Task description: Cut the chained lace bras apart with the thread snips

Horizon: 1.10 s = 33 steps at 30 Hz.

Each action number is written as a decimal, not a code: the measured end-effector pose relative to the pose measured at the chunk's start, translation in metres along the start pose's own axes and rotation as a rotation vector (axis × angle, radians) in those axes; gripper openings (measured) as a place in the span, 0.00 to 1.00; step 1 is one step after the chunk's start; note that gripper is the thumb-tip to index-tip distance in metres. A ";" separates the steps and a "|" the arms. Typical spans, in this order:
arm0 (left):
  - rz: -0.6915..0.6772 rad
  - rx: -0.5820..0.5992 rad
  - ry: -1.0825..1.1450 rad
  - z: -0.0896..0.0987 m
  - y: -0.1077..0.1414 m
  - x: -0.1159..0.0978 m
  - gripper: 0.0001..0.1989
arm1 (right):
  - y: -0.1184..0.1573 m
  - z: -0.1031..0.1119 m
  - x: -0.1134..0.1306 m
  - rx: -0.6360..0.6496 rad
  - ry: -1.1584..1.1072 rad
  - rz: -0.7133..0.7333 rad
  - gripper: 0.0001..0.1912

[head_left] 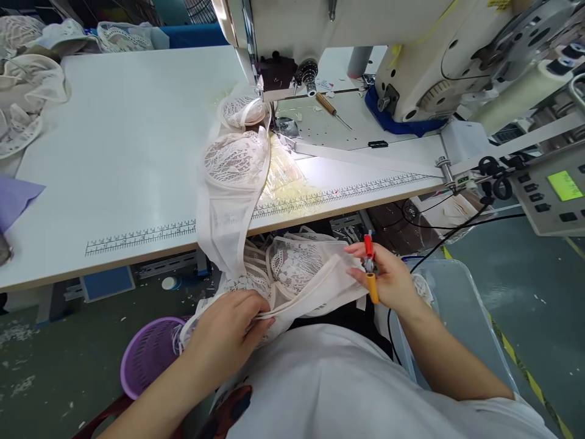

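Head view, and the left hand (pixel 233 323) has thumb and fingers clamped on the smooth, folded edge of a pale bra (pixel 297 268), its rounded lace cups bunched at the lap, below the table (pixel 123 140). The right hand (pixel 390 280) curls round slim snips (pixel 370 274), red and orange, fingertips at the sheer wing. Above, a second bra (pixel 235 158), netted and scalloped, runs from the machine's needle area over the straight white edge, ruler marks alongside!
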<state>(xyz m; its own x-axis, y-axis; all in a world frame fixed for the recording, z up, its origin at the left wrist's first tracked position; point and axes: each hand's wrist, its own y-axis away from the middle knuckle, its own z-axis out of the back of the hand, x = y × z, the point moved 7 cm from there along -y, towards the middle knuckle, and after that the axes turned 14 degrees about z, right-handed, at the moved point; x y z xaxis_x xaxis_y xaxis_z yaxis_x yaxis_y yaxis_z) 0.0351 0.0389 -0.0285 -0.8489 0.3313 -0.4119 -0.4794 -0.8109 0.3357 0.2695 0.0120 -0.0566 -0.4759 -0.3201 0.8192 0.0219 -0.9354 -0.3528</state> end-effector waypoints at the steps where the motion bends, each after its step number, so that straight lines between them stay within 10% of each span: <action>1: -0.012 -0.003 -0.019 0.001 0.000 -0.003 0.13 | -0.007 -0.009 0.013 0.051 0.002 0.081 0.11; 5: -0.065 -0.012 -0.080 0.002 0.000 -0.012 0.13 | -0.022 -0.066 0.063 0.394 -0.152 0.363 0.07; 10: -0.084 0.040 -0.144 0.002 0.006 -0.013 0.10 | -0.023 -0.109 0.068 0.614 -0.150 0.246 0.12; 18: -0.089 -0.124 -0.323 0.029 0.022 0.017 0.13 | -0.018 -0.106 0.059 0.600 -0.349 0.075 0.13; 33: 0.243 -0.038 0.327 0.050 0.049 0.059 0.08 | -0.013 -0.107 0.061 0.612 -0.243 0.107 0.08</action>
<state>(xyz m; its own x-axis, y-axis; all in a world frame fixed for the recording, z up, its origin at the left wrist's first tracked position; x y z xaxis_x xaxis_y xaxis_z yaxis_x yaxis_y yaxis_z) -0.0498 0.0428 0.0059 -0.8180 -0.0374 -0.5740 -0.2603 -0.8658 0.4274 0.1462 0.0204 -0.0509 -0.2329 -0.3731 0.8981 0.5873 -0.7900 -0.1759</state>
